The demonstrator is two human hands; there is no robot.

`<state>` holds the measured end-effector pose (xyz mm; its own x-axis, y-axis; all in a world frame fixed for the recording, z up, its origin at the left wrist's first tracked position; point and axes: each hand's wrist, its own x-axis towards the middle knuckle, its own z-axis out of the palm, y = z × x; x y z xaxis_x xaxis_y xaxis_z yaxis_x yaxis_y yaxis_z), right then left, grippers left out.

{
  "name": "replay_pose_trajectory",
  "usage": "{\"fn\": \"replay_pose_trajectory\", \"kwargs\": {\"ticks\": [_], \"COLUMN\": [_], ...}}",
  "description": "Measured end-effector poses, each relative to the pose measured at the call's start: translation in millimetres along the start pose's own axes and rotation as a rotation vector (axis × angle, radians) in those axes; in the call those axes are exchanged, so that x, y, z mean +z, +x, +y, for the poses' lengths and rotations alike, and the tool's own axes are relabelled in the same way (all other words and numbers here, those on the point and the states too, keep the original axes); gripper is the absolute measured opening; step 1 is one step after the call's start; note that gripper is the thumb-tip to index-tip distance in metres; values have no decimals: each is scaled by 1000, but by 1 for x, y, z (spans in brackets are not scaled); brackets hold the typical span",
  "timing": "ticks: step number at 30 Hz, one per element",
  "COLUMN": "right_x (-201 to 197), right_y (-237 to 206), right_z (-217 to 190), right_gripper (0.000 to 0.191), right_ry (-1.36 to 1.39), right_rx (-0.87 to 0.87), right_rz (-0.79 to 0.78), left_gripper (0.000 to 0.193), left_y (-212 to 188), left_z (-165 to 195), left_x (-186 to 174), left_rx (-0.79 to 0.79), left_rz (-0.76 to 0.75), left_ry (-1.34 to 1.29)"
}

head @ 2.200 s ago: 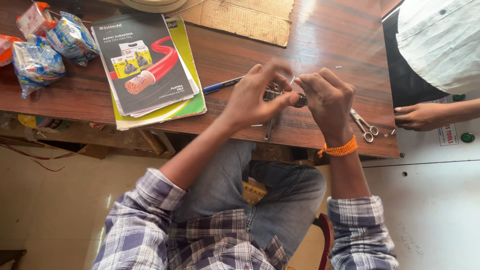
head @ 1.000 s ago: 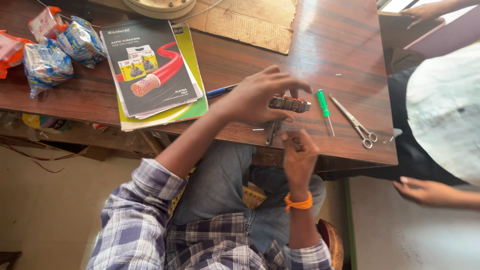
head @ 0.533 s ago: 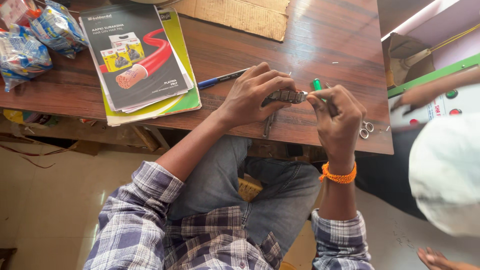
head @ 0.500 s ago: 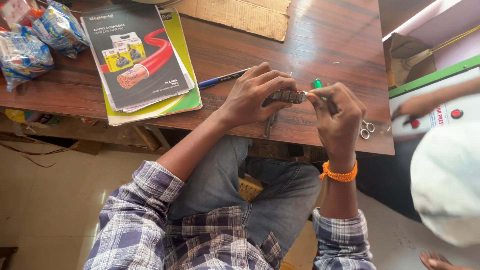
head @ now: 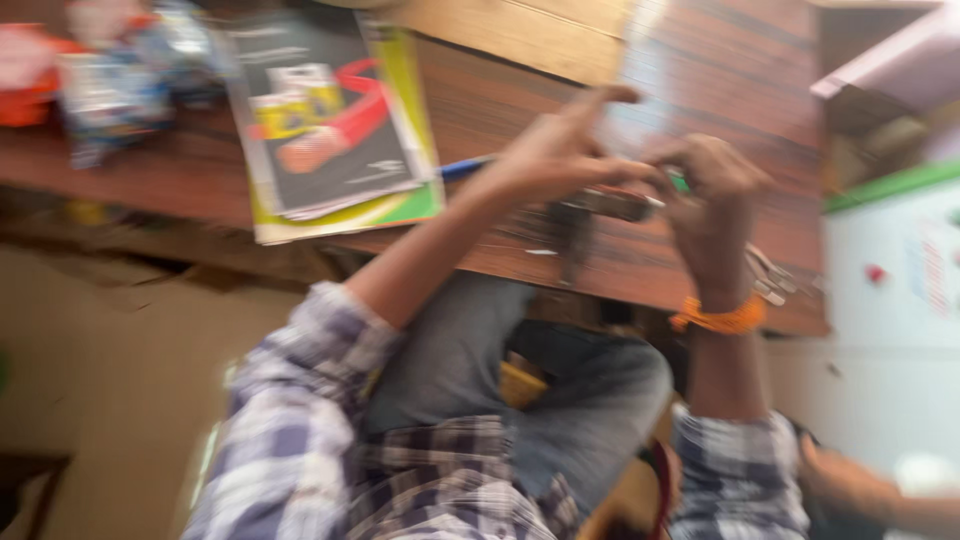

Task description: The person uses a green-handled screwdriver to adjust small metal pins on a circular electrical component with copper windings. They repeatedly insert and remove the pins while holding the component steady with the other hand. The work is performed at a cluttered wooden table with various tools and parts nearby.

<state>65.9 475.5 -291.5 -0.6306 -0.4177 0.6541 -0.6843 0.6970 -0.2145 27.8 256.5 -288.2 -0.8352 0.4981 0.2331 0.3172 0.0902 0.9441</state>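
View has swung and blurred since half a second ago; the catalogue (head: pixel 335 125) now sits further right in frame, and both hands stay at the table's near edge. Left hand (head: pixel 560 150) grips the small dark metal part (head: pixel 610 203) from above, thumb and fingers closed on it, index finger stretched out flat. Right hand (head: pixel 712 195) is curled shut at the part's right end, pinching a green-handled tool (head: pixel 680 182); tip not resolvable through the blur. Part is held just above the wooden table (head: pixel 740 80), between the two hands. Orange band (head: pixel 720 320) on right wrist. Scissors (head: pixel 770 280) lie on the table just right of that wrist. Blue pen (head: pixel 465 167) lies beside the catalogue. Snack packets (head: pixel 110 75) far left.
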Motion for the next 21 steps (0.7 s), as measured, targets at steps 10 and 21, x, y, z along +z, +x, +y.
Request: {"fn": "replay_pose_trajectory", "kwargs": {"ticks": [10, 21], "right_x": [13, 20], "right_y": [-24, -37], "right_z": [5, 3], "right_gripper": [21, 27], "right_ry": [242, 738], "right_rx": [484, 691], "right_rz": [8, -77], "left_gripper": [97, 73], "left_y": [0, -11], "left_z": [19, 0], "left_x": [-12, -26], "left_rx": [324, 495], "left_rz": [-406, -397], "left_ry": [-609, -267]}}
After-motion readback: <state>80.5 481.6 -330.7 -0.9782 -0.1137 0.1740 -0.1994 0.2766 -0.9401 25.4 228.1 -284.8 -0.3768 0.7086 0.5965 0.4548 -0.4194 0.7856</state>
